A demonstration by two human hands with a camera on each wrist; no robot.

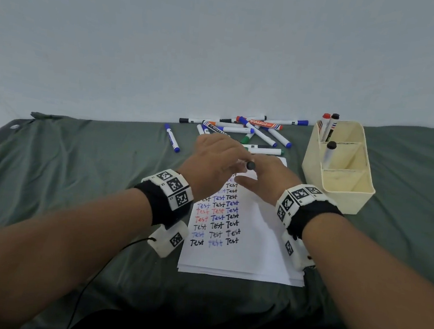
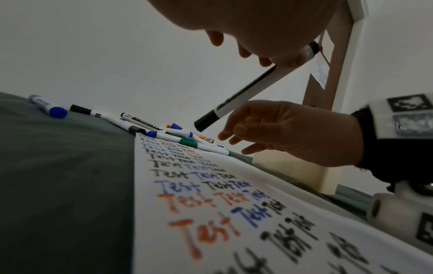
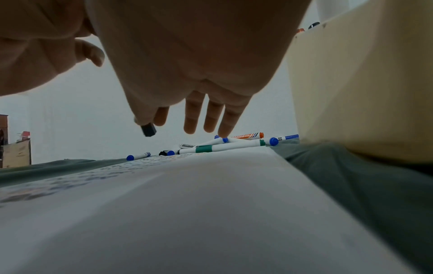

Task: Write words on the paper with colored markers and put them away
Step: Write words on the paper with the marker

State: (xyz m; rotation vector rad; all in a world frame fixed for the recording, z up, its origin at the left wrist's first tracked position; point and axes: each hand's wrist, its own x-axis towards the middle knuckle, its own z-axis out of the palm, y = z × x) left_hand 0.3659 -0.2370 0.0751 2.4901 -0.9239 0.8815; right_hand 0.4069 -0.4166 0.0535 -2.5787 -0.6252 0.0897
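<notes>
My left hand (image 1: 216, 159) is raised above the top of the white paper (image 1: 242, 247) and grips a black marker (image 2: 246, 90) by its upper end. The marker slants down with its capped end lowest. My right hand (image 1: 265, 177) hovers just right of it, fingers stretched out. Its thumb and forefinger lie beside the black cap (image 3: 148, 130), and no closed pinch shows. The paper carries rows of the word "Test" in black, blue and red. The cream organizer (image 1: 342, 183) stands to the right of the paper.
A heap of loose markers (image 1: 241, 129) lies beyond the paper by the wall, and one blue marker (image 1: 172, 137) lies apart to the left. Three markers (image 1: 327, 125) stand in the organizer's far compartments. A green cloth (image 1: 75, 176) covers the table.
</notes>
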